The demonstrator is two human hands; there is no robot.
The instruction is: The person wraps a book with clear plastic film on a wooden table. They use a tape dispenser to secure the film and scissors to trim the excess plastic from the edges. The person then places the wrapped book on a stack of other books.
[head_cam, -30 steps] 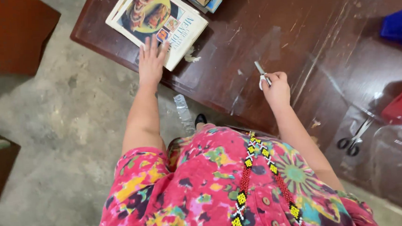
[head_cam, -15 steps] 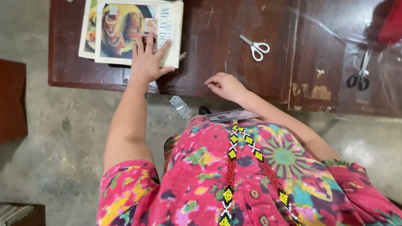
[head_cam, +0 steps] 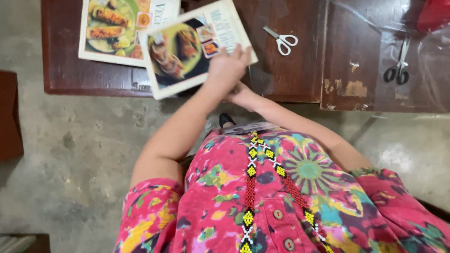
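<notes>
Two hands meet at one corner of the upper cookbook (head_cam: 189, 48), and we judge the step in hand to be taking hold of that book at the table's (head_cam: 295, 80) near edge. It lies to the left of the white-handled scissors (head_cam: 282, 39), tilted. Its far end overlaps a second cookbook (head_cam: 125, 26) further left of the scissors, and its near end juts out past the table edge.

Our left hand (head_cam: 226, 66) rests on the cover at the corner nearest the scissors, fingers spread and laid flat on top. We cannot tell whether the thumb hooks underneath. Our right hand (head_cam: 241, 94) sits just below and left of the scissors, tucked under the left hand at the table edge. Its fingers are hidden, so we cannot tell whether it is closed on the book.

As we judge it, lifting the book clear calls for a grip from beneath the overhanging corner, with the spread fingers on top steadying the cover so that it does not slide off the one below.
</notes>
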